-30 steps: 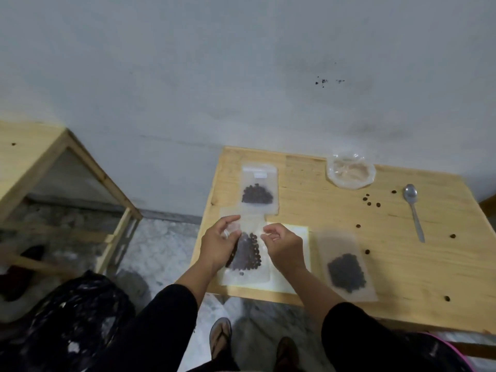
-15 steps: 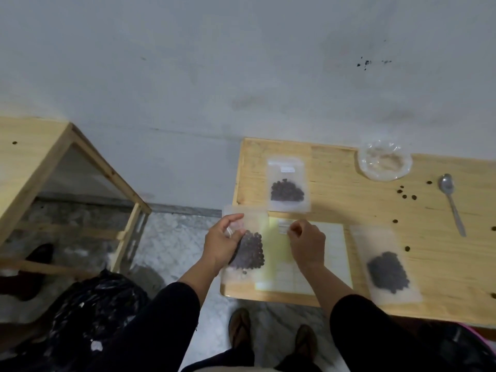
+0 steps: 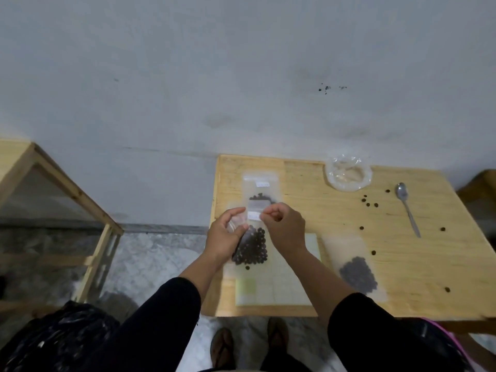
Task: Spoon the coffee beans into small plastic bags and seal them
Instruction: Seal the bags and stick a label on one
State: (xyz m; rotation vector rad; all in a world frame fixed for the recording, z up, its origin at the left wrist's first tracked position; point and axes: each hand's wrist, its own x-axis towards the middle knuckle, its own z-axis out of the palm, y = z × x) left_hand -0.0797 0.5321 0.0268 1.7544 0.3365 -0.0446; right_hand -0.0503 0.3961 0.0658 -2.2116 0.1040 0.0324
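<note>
I hold a small clear plastic bag of coffee beans [image 3: 252, 249] upright above the wooden table [image 3: 349, 218]. My left hand [image 3: 225, 238] grips its left side, my right hand [image 3: 284, 229] pinches its top edge by a white label. Behind it a second filled bag [image 3: 259, 189] lies flat; a third filled bag [image 3: 355, 269] lies to the right. A metal spoon [image 3: 406, 206] rests at the far right, with loose beans [image 3: 369, 204] scattered beside it. A pale sheet of labels [image 3: 279, 285] lies under my hands.
A crumpled clear plastic wrapper [image 3: 347, 174] sits at the table's back edge against the grey wall. A wooden frame shelf [image 3: 80, 200] stands to the left. A black plastic sack [image 3: 53, 342] is on the floor at lower left. My sandalled feet [image 3: 249, 345] show below.
My right hand came back from the label sheet to the bag's top edge. Both hands raised the bag a little higher.
</note>
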